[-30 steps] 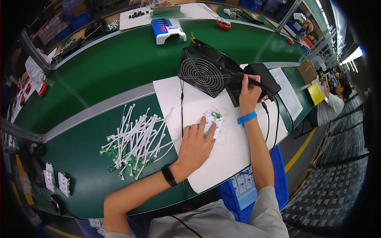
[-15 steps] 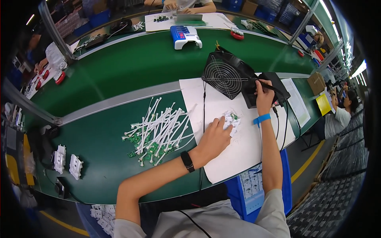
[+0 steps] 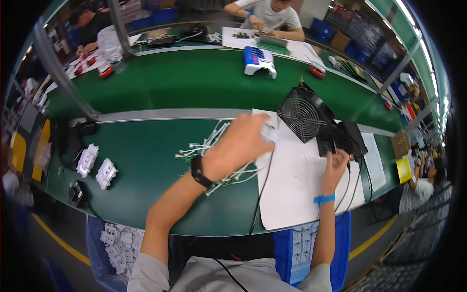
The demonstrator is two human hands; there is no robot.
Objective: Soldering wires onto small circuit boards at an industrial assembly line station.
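Blurred by motion, my left hand point(image 3: 238, 145) is raised over the near edge of the cable pile, its fingers closed on a small white plastic part point(image 3: 270, 132). Below it lie white cables with green circuit boards point(image 3: 232, 176), partly covered by my hand and wrist. My right hand point(image 3: 333, 171) is closed in a pinch over the white sheet point(image 3: 292, 194), in front of a black box-shaped unit point(image 3: 351, 138). Whatever its fingers hold is too small and blurred to make out. A black fan with a wire guard point(image 3: 302, 117) stands behind the sheet.
Two white plastic housings point(image 3: 106, 173) lie on the green table at left. Black cords cross the sheet. Below the table edge are a blue bin of white parts point(image 3: 121, 248) and another blue bin point(image 3: 343, 243). A blue-and-white device point(image 3: 259, 62) sits beyond; co-workers sit opposite.
My left hand has lifted off the sheet and moved up and left with the white part. My right hand has come down from the black handle by the box. The view has shifted.
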